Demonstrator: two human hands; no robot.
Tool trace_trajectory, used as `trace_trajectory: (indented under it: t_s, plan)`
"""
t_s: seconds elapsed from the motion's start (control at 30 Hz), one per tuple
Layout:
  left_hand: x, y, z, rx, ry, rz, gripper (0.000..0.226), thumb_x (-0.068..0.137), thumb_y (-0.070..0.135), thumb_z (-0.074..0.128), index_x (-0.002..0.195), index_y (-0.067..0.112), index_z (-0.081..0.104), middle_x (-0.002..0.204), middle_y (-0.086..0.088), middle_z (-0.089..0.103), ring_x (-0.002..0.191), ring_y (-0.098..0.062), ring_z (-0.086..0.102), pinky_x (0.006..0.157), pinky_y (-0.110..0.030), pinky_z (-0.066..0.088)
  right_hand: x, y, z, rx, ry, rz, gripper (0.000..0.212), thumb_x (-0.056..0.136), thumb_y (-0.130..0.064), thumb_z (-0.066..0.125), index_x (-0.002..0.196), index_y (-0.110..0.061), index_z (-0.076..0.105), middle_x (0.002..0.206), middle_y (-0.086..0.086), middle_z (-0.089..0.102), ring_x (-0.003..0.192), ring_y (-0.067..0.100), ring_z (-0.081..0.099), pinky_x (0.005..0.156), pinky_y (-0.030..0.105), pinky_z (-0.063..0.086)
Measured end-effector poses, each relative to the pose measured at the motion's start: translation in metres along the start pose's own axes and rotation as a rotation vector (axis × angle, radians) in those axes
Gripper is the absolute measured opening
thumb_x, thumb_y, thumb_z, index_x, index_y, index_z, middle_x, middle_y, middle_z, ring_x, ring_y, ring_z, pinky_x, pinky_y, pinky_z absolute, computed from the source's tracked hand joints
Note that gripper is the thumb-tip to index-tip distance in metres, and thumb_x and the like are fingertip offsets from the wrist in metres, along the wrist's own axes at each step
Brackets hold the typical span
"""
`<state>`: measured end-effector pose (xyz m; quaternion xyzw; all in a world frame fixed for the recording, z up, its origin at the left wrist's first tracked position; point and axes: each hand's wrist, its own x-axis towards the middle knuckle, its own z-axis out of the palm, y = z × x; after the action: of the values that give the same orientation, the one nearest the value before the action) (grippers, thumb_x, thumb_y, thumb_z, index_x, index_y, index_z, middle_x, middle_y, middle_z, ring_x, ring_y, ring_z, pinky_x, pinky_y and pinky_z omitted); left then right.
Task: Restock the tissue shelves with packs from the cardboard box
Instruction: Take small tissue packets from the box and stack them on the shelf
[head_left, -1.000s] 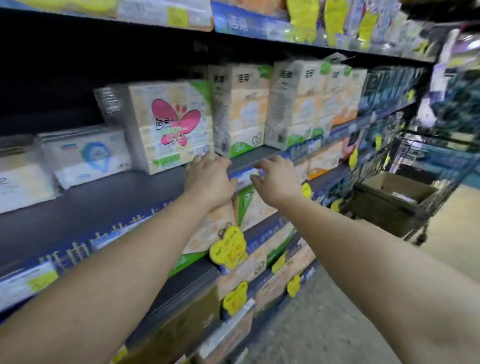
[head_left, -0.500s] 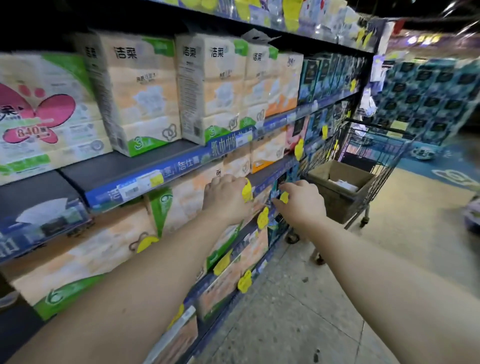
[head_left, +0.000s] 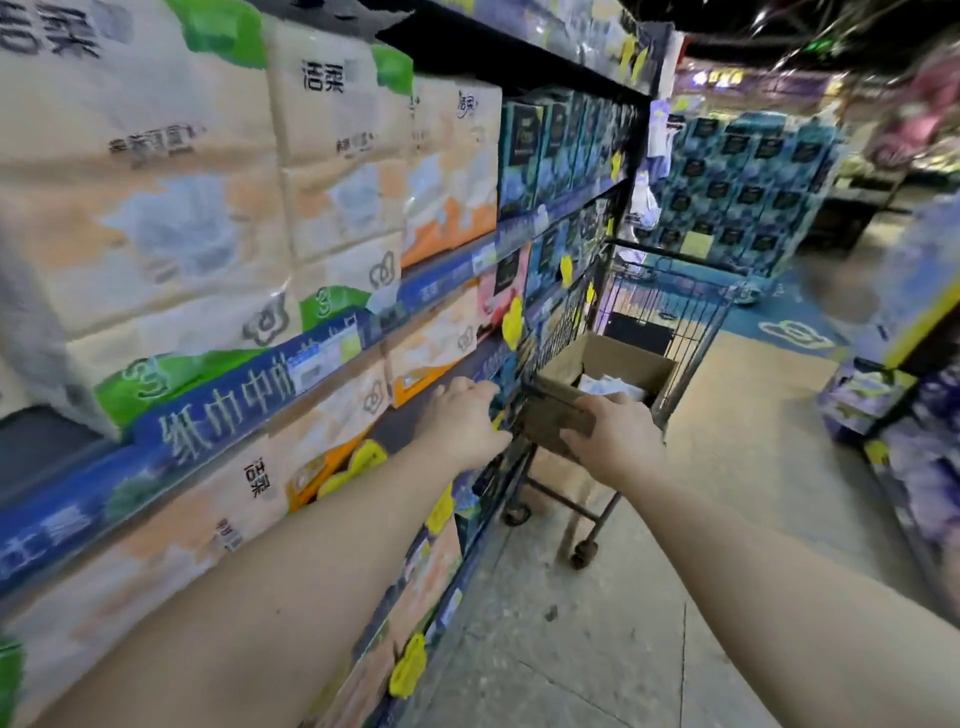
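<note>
— So, where are the hands sitting in the frame?

— Both are reaching forward near the middle. The left hand (head_left: 462, 418) is lying with its fingers stretched out, close to the blue edge strip of the shelves (head_left: 332, 358); I cannot tell whether it is touching the strip. It is holding nothing.

— And the other one?

— The right hand (head_left: 615, 436) is just to the right of it, in front of the near end of the cardboard box (head_left: 608, 364). Its fingers are bending a little over the box's near flap, but the view is blurred, so I cannot tell if it is really gripping the flap or only lying against it.

— Where is the box standing?

— It is sitting inside the wire shopping cart (head_left: 670, 317), right of centre, just beside the shelves. The box is open at the top, and something pale, maybe packs (head_left: 610, 387), is showing inside.

— What is filling the left side of the frame?

— Large beige tissue packs (head_left: 171, 208) with green corners are standing on the upper level, and more beige packs are lying on the level under it. Yellow price tags (head_left: 511, 319) are hanging along the shelf edges. Dark blue boxes (head_left: 748, 182) are piling up in the upper right, far behind the cart.
</note>
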<state>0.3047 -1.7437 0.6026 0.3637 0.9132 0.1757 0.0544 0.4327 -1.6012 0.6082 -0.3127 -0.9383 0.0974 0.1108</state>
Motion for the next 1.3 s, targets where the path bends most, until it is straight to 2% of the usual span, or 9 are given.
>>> trace_trajectory:
  t_s: [0.13,0.27,0.4,0.57,0.67,0.77,0.97,1.17,1.3]
  plan:
    - [0.075,0.02,0.011,0.01,-0.03,0.059,0.068,0.085,0.051,0.063,0.143,0.028,0.038,0.143,-0.006,0.04,0.131,-0.032,0.038,0.101,-0.043,0.039,0.056,0.029,0.006,0.001,-0.022,0.062,0.042,0.086,-0.045,0.058,0.126,-0.032,0.057,0.117,0.007,0.057,0.109,0.031,0.05,0.087,0.04,0.049]
    - [0.14,0.047,0.028,0.028,-0.067,0.093,0.068,0.085,0.053,0.062,0.143,0.027,0.038,0.143,-0.006,0.04,0.129,-0.033,0.039,0.101,-0.043,0.039,0.111,0.065,0.011,0.023,-0.008,0.127,0.043,0.089,-0.043,0.056,0.13,-0.032,0.054,0.127,0.006,0.053,0.116,0.029,0.049,0.092,0.042,0.049]
    - [0.204,0.078,0.052,0.03,-0.076,0.106,0.061,0.085,0.053,0.061,0.137,0.027,0.044,0.138,-0.006,0.043,0.126,-0.033,0.04,0.098,-0.044,0.043,0.168,0.108,0.027,0.045,-0.009,0.162,0.046,0.088,-0.042,0.059,0.133,-0.031,0.053,0.133,0.004,0.051,0.117,0.026,0.05,0.091,0.043,0.052]
    - [0.296,0.128,0.092,-0.009,-0.066,0.077,0.061,0.08,0.056,0.062,0.133,0.029,0.048,0.131,-0.003,0.048,0.12,-0.031,0.046,0.096,-0.043,0.046,0.25,0.182,0.031,0.04,-0.011,0.166,0.053,0.086,-0.044,0.063,0.135,-0.031,0.05,0.134,0.002,0.051,0.117,0.023,0.05,0.094,0.039,0.05]
    - [0.356,0.159,0.111,-0.043,-0.098,0.029,0.057,0.074,0.061,0.061,0.124,0.034,0.051,0.123,0.001,0.05,0.109,-0.028,0.052,0.086,-0.044,0.051,0.302,0.236,0.022,0.012,-0.059,0.157,0.055,0.085,-0.045,0.063,0.136,-0.031,0.048,0.131,0.002,0.053,0.118,0.023,0.05,0.095,0.038,0.049]
    - [0.405,0.176,0.127,-0.046,-0.097,-0.038,0.058,0.078,0.054,0.065,0.129,0.034,0.048,0.125,0.0,0.046,0.11,-0.028,0.051,0.087,-0.043,0.05,0.358,0.283,0.02,-0.009,-0.095,0.144,0.056,0.081,-0.048,0.065,0.133,-0.031,0.051,0.127,0.002,0.056,0.116,0.024,0.051,0.095,0.038,0.048]
    - [0.481,0.174,0.171,-0.059,-0.162,-0.12,0.06,0.078,0.049,0.067,0.132,0.035,0.047,0.128,-0.001,0.046,0.113,-0.028,0.05,0.086,-0.042,0.051,0.44,0.318,0.054,-0.011,-0.211,0.092,0.054,0.084,-0.04,0.066,0.134,-0.028,0.049,0.127,0.004,0.054,0.113,0.024,0.052,0.092,0.038,0.05]
    - [0.561,0.154,0.206,-0.092,-0.225,-0.127,0.07,0.08,0.041,0.073,0.142,0.033,0.04,0.136,-0.002,0.044,0.123,-0.027,0.045,0.101,-0.04,0.042,0.526,0.332,0.105,-0.017,-0.343,0.004,0.055,0.09,-0.039,0.062,0.14,-0.028,0.042,0.129,0.007,0.051,0.115,0.028,0.05,0.089,0.033,0.045]
    - [0.609,0.135,0.221,-0.09,-0.283,-0.149,0.069,0.08,0.035,0.074,0.142,0.029,0.042,0.136,-0.004,0.046,0.123,-0.026,0.046,0.102,-0.037,0.042,0.579,0.345,0.14,-0.001,-0.446,0.003,0.056,0.089,-0.041,0.062,0.139,-0.027,0.042,0.131,0.008,0.049,0.118,0.029,0.048,0.091,0.036,0.045]
